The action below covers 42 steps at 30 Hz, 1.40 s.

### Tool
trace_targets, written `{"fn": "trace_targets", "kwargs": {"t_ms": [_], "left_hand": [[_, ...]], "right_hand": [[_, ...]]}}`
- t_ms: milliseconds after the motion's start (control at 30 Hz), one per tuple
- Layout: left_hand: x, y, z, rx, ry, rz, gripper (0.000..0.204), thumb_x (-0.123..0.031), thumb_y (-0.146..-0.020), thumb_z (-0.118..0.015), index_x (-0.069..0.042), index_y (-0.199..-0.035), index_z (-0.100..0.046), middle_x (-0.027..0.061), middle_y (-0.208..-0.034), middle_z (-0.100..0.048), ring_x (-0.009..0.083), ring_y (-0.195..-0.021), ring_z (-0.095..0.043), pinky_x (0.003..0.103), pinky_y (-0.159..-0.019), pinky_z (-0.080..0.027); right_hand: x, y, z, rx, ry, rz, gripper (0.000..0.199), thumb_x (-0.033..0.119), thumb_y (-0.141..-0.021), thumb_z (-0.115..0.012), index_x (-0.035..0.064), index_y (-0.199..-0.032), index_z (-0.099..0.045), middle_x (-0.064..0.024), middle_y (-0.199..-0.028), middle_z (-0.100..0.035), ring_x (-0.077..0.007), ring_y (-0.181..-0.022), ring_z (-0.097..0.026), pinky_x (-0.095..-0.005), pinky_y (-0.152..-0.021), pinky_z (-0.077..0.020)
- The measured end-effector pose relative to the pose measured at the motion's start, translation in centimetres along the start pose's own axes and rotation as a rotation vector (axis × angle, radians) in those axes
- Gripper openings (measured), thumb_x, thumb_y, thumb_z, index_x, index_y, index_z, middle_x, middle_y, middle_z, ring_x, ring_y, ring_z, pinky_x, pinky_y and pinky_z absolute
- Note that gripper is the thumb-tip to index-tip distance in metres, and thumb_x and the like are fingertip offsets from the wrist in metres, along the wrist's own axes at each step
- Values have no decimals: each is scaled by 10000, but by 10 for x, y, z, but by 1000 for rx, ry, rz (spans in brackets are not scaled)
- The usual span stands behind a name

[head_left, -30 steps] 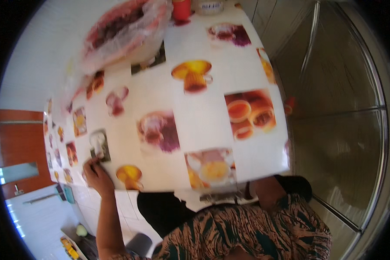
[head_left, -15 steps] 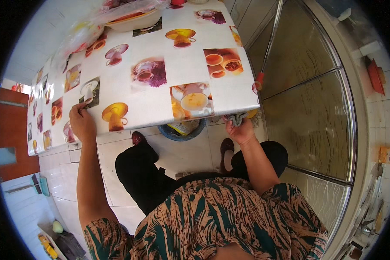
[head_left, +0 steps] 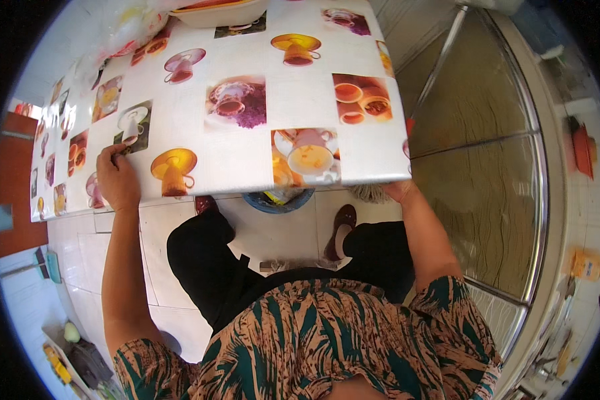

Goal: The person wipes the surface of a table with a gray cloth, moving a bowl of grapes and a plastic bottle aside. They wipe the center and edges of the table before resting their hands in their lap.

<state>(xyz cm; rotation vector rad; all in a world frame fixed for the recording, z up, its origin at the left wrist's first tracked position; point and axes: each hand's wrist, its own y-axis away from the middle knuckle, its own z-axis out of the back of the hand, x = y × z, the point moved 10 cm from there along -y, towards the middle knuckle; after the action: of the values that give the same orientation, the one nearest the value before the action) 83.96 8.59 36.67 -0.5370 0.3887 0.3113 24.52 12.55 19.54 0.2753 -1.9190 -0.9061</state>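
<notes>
My left hand [head_left: 119,179] rests on the patterned tablecloth [head_left: 237,157] near its front edge, fingers bent and touching the printed cup picture. Nothing shows in it, though its palm side is hidden. At the table's front right corner, my right hand [head_left: 400,189] reaches beneath the edge. Its fingers are out of sight under the tabletop, so what they hold is hidden. Just left of that hand, a grey stringy bundle [head_left: 370,193], like a mop head, pokes out below the edge.
A blue basin [head_left: 280,205] with a yellow item stands on the tiled floor under the table. An orange-rimmed bowl [head_left: 220,15] and clear plastic bags [head_left: 130,30] sit at the table's back. Framed glass panels [head_left: 480,167] rise to the right.
My right hand has moved right and under the table corner. The crumpled grey-green cloth it held is no longer visible. My left hand stays on the tablecloth while the view shifts slightly.
</notes>
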Motion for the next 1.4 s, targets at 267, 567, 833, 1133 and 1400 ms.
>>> {"fn": "trace_targets", "kwargs": {"t_ms": [267, 567, 833, 1133, 1400], "left_hand": [[-8, -2, 9, 53, -54, 47, 152, -11, -894, -485, -29, -957, -622, 95, -934, -651, 220, -886, -567, 345, -860, -428], [-9, 0, 21, -13, 55, 58, 116, 17, -890, -478, -35, -860, -577, 82, -867, -629, 229, -880, -527, 330, -849, -417], [-27, -6, 17, 37, -8, 6, 149, 84, -884, -443, -23, -907, -544, 77, -891, -601, 174, -866, -576, 279, -826, -451], [-29, -4, 29, -8, 18, -3, 110, 36, -858, -469, -26, -889, -555, 112, -890, -582, 271, -841, -565, 351, -772, -450], [-12, -3, 25, -46, -8, 22, 93, -52, -884, -503, -72, -925, -584, 111, -939, -599, 326, -923, -569, 429, -795, -445]], "right_hand": [[-27, -101, -18, 145, -92, -126, 557, 399, -904, -587, 85, -1354, -488, -86, -1315, -530, -234, -1194, -475, -378, -1043, -340], [-48, -138, 5, 127, -135, -198, 521, 362, -900, -579, 72, -1327, -505, -85, -1303, -540, -233, -1193, -476, -384, -1048, -337], [-53, -146, 19, 114, -132, -207, 489, 328, -896, -572, 61, -1302, -521, -85, -1293, -548, -232, -1191, -478, -389, -1053, -334], [-32, -112, 29, 148, -71, -178, 454, 291, -892, -564, 47, -1275, -538, -85, -1281, -558, -231, -1189, -480, -394, -1059, -331], [-12, -46, 47, 220, 30, -182, 425, 258, -888, -558, 36, -1250, -553, -84, -1270, -566, -230, -1188, -481, -399, -1064, -328]]}}
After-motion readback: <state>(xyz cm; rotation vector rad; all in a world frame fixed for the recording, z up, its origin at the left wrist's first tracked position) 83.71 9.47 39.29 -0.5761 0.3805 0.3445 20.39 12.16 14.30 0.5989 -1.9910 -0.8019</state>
